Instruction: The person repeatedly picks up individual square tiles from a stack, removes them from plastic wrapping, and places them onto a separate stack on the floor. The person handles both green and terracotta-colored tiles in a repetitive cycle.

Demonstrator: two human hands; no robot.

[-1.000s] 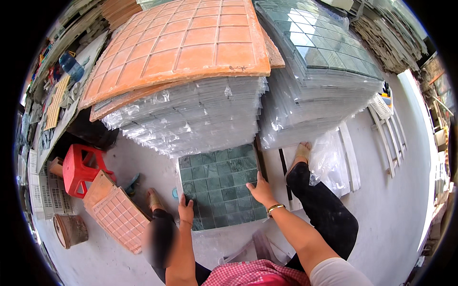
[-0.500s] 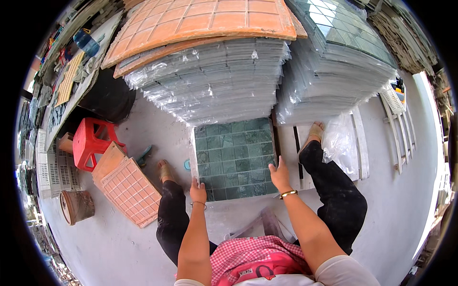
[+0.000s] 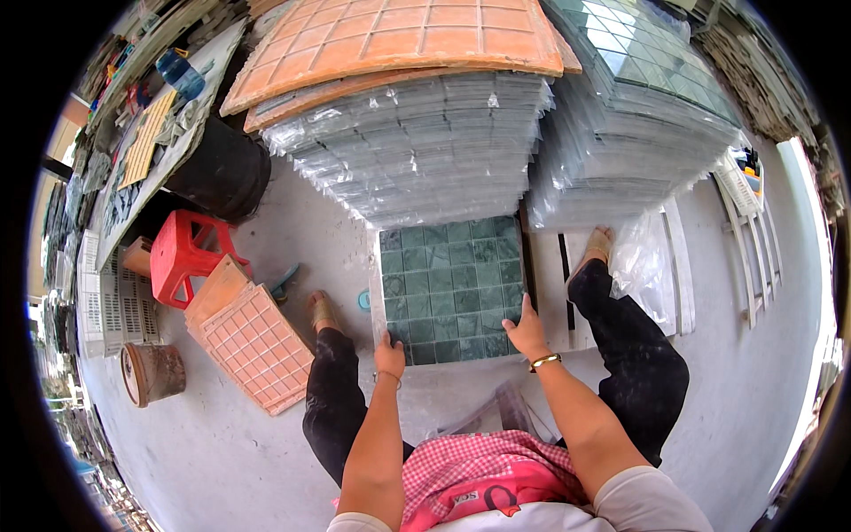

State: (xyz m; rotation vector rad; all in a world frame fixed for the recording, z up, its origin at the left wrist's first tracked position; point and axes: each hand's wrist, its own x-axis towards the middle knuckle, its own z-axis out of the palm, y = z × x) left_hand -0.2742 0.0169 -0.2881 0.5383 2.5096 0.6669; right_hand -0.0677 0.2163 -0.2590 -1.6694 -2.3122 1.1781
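A square sheet of dark green stone mosaic tiles [image 3: 454, 288] lies flat in front of me, low down between my feet. My left hand [image 3: 390, 356] is closed on its near left corner. My right hand [image 3: 527, 330] grips its right edge near the front, thumb on top and fingers out of sight below the rim. The sheet's far edge sits close to the foot of a tall stack of plastic-wrapped tile sheets [image 3: 417, 155]. What lies under the sheet is mostly hidden.
Orange grid trays [image 3: 399, 35] top the stack; a second wrapped stack [image 3: 620, 151] stands to its right. At left are more grid trays [image 3: 257, 346], a red stool [image 3: 177, 257] and a bucket [image 3: 155, 372]. Clear plastic [image 3: 640, 270] lies on the pallet slats by my right foot.
The whole view has shifted slightly to the right. Both hands stay at the green tile sheet's edges; my right thumb now sits a little nearer its front right corner.
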